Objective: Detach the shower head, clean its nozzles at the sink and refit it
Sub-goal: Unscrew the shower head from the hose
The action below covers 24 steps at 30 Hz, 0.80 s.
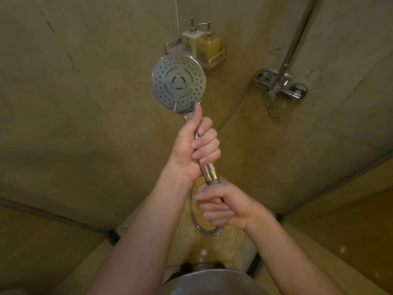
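A round chrome shower head (pixel 178 83) is held upright in front of the wall, its grey nozzle face turned toward me. My left hand (pixel 197 145) is wrapped around its chrome handle, thumb up against the base of the head. Just below, my right hand (pixel 223 206) grips the end of the metal hose (pixel 196 222) where it meets the handle's threaded end. The hose loops under my right hand; behind my hands a stretch of hose runs up toward the wall tap.
A chrome mixer tap (pixel 280 85) with a riser pipe (pixel 297 35) is on the wall to the right. A wall rack (pixel 212 58) holds two pump bottles, white (pixel 190 42) and yellow (pixel 208 46). A floor drain (pixel 204 252) lies below.
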Motion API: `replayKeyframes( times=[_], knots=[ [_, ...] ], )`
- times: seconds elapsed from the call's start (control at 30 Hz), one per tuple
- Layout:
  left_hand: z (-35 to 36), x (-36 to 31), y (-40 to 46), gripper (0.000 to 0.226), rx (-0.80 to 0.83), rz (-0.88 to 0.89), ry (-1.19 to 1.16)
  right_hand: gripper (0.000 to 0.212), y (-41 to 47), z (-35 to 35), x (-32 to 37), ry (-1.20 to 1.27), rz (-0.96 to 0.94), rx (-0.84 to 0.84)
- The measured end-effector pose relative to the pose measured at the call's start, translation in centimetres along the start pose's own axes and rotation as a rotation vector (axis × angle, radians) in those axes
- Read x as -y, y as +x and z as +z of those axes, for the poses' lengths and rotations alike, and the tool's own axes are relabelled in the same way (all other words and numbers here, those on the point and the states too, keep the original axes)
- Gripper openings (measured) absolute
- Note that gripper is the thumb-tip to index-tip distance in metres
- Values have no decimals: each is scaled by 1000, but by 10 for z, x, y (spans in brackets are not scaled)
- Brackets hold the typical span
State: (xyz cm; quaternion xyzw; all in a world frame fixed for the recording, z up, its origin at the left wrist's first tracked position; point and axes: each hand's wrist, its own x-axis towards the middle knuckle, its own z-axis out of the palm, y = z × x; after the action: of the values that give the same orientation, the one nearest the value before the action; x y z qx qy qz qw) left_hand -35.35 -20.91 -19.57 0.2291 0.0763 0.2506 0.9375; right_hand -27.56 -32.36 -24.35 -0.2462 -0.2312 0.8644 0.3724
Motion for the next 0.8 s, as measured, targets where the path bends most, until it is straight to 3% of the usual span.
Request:
replayKeyframes(
  times=[0.1, 0.17, 0.27, 0.33, 0.43, 0.5, 0.57, 0.67, 0.8],
  knots=[
    [-3, 7, 4, 47, -387, 55, 276, 42, 1, -1, -10, -137, -147, -276],
    [-4, 14, 4, 38, -529, 106, 418, 41, 4, -1, -17, -238, -228, -418],
    [-4, 23, 3, 29, -576, 164, 570, 40, 5, -4, -21, -476, -285, -715],
    [-3, 24, 2, 36, -582, 158, 569, 38, 3, -7, -18, -680, -284, -916],
    [-4, 29, 1, 33, -607, 222, 568, 50, 3, -12, -13, -931, -301, -1128],
    [-7, 34, -2, 23, -603, 306, 599, 44, 1, -15, -11, -1067, -316, -1232],
    [-9, 34, -5, 18, -552, 398, 532, 39, -1, -15, -9, -1115, -336, -1255],
    [-15, 26, -6, 22, -460, 463, 289, 43, -4, -9, -9, -1121, -356, -1085],
    [-18, 17, -11, 22, -271, 351, 118, 49, -6, 0, -3, -1046, -272, -860]
  ],
)
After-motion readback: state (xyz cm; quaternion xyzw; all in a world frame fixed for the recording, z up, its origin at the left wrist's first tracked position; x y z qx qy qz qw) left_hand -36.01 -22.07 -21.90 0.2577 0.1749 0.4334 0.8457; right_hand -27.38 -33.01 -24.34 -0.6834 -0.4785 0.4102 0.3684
